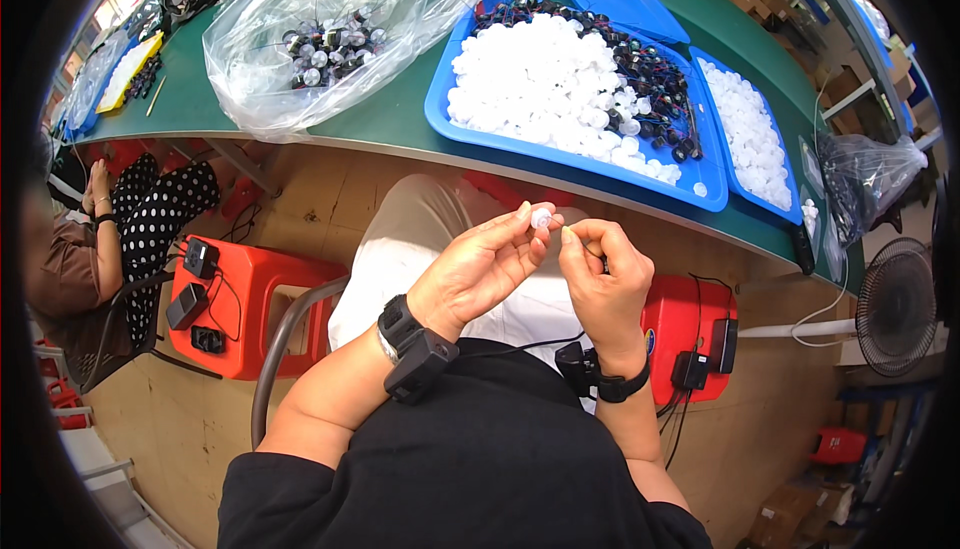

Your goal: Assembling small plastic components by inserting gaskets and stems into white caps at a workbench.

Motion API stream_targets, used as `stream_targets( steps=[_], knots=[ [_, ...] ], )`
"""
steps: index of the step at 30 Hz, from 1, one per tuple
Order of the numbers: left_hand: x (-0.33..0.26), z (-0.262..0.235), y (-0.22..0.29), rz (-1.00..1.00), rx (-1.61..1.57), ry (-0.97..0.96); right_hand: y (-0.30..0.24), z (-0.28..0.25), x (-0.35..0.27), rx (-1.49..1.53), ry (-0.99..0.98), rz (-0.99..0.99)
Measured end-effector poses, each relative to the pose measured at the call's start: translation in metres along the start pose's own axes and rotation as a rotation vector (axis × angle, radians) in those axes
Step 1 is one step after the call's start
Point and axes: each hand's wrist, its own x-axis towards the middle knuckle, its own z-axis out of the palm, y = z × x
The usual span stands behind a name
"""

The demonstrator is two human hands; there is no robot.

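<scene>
- Fingertips (524, 211) of the left hand (462, 274) pinch a small white piece (541, 218) between thumb and fingers, palm turned upward, above the lap and short of the table edge.
- Piece: it should be very light, probably stiff plastic, smooth enough to slip and perhaps easily scratched. Best held lightly by its sides, leaving the face clear.
- Its look: rounded, glossy white, a little see-through, with a paler rim; finer detail is too small to tell.
- Right hand (612, 271), just beside it: fingers curled inward, thumb against forefinger. Something dark shows in the curl — whether it is gripped, I cannot tell.
- Beyond the hands, on a green table (400, 119): a blue tray (570, 152) heaped with white pieces (535, 74), dark wired parts (655, 84) along its far and right sides.
- Right of it, a second tray of white pieces; left, a clear bag (245, 89) with more wired parts.
- Farther out: red stools either side, a fan (897, 307) at right, a seated co-worker at left — hands together.
</scene>
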Motion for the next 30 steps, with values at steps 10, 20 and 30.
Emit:
stream_targets(
  steps=[10,20,30],
  knots=[
    [0.0019,-0.0011,-0.0014,-0.019,-0.016,0.019,0.0001,0.0015,-0.0003,-0.045,-0.018,0.009],
    [0.0027,-0.0004,-0.0019,-0.029,-0.056,0.043,-0.0005,0.0016,0.0004,-0.065,-0.025,-0.021],
    [0.0026,-0.0027,-0.0018,-0.041,-0.075,0.027,0.0002,0.0025,-0.0006,-0.086,-0.042,-0.015]
  ],
)
